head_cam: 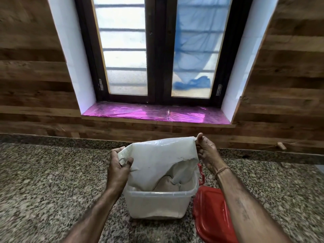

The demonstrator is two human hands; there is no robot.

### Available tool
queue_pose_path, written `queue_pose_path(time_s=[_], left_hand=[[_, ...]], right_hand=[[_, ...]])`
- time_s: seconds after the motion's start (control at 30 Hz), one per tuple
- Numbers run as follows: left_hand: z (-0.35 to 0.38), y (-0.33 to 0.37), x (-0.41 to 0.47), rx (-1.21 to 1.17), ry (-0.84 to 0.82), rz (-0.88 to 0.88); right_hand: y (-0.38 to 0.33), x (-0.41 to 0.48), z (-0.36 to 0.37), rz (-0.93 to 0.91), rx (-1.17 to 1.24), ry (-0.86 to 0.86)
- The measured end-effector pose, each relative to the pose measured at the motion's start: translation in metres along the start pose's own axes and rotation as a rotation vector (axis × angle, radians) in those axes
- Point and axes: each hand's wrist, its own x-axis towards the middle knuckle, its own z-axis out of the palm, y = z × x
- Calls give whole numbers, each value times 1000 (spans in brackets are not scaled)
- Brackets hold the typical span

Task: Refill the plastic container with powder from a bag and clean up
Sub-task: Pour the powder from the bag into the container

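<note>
The pour looks to be under way, perhaps near its end. In the lower middle of the frame the plastic container [157,204] stands open on the speckled tabletop [52,181]. The white bag [161,160] is held upended above it, with its mouth down inside the container's rim. Left of centre, the left hand [117,169] has its grip closed round a bunched corner of the bag, thumb across the fold. Right of centre, the right hand [207,153] pinches the bag's upper corner between thumb and fingers and holds that end high.

Pale powder [166,185] is heaped under the bag's mouth, but the fill level is hard to read through the cloudy wall. The bag's upper part hangs slack and flat, so most of its load seems to have gone down; how much remains inside cannot be told. The red lid [210,213] lies on the tabletop at the lower right, just beside the container. What appears left is to shake out the remainder, remove the bag, fit the lid and tidy up.
</note>
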Motion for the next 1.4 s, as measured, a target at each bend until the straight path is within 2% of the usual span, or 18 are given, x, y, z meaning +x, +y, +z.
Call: queue_pose_path(time_s=[0.1,0.2,0.47,0.67,0.8,0.9,1.1,1.4], left_hand=[[0,3,-4,71,-51,19],[-4,4,-3,-47,-87,-38],[-1,13,2,-249,13,-81],[-8,17,13,-233,-41,-87],[-10,19,21,-241,52,-120],[-14,17,24,-216,52,-112],[-17,24,24,-48,20,-42],[-19,37,30,207,-27,19]], right_hand=[[-9,5,-1,0,-91,48],[-13,12,-6,-25,-166,56],[-31,24,-11,-80,-489,-27],[-36,27,-8,-64,-486,-61],[-38,30,-7,-51,-499,-98],[-43,30,-8,-29,-526,-121],[-43,24,-3,19,-674,-294],[-31,32,9,-141,-795,-136]])
